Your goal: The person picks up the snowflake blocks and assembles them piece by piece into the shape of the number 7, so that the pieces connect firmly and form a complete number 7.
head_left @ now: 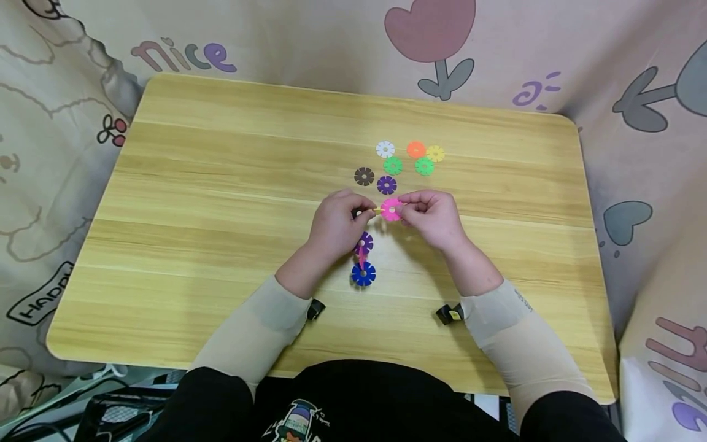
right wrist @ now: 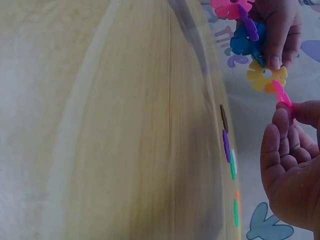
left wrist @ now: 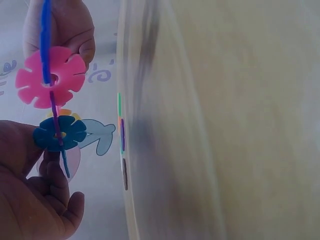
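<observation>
My left hand (head_left: 338, 222) pinches a chain of notched plastic flower discs above the table. In the head view a blue disc (head_left: 363, 274) hangs at its lower end, with a purple disc (head_left: 365, 242) above. The left wrist view shows a pink disc (left wrist: 70, 77) and a teal disc (left wrist: 75, 131) in the chain, the teal one by the left fingertips. At the chain's other end is a yellow disc (right wrist: 266, 77). Between thumb and fingers, my right hand (head_left: 434, 218) pinches another pink disc (head_left: 390, 209); its edge meets the yellow disc. Whether their slots interlock, I cannot tell.
Loose discs lie on the wooden table (head_left: 221, 184) beyond the hands: brown (head_left: 364, 177), purple (head_left: 386, 185), white (head_left: 385, 148), orange (head_left: 416, 149), yellow (head_left: 436, 153) and two green, one left (head_left: 393, 165), one right (head_left: 424, 166). Patterned cloth (head_left: 309, 43) hangs behind the table.
</observation>
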